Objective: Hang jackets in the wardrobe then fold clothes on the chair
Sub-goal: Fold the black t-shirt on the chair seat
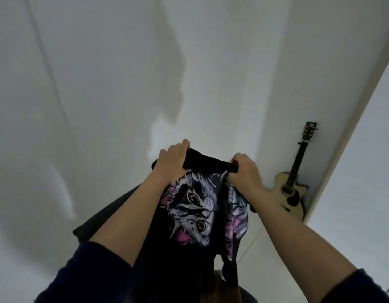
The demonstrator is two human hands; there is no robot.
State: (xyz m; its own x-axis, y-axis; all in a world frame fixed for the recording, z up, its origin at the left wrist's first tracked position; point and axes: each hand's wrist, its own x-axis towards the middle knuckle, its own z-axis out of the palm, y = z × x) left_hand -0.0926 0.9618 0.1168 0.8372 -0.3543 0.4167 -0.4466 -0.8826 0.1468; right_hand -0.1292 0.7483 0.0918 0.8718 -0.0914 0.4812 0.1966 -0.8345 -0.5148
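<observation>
A black T-shirt (195, 206) printed with a grey, white and pink cat face hangs in front of me, held up by its top edge. My left hand (171, 162) grips the left end of that edge with curled fingers. My right hand (243, 169) grips the right end, fingers curled round the rolled fabric. The shirt droops down between my forearms and its lower part is bunched near my body. Dark fabric (106, 215) shows behind my left forearm; whether it is the chair or more clothing I cannot tell.
White wardrobe doors (101, 95) fill the view ahead and to the left. An acoustic guitar (292, 189) leans upright in the corner at the right, beside a white wall edge (351, 138).
</observation>
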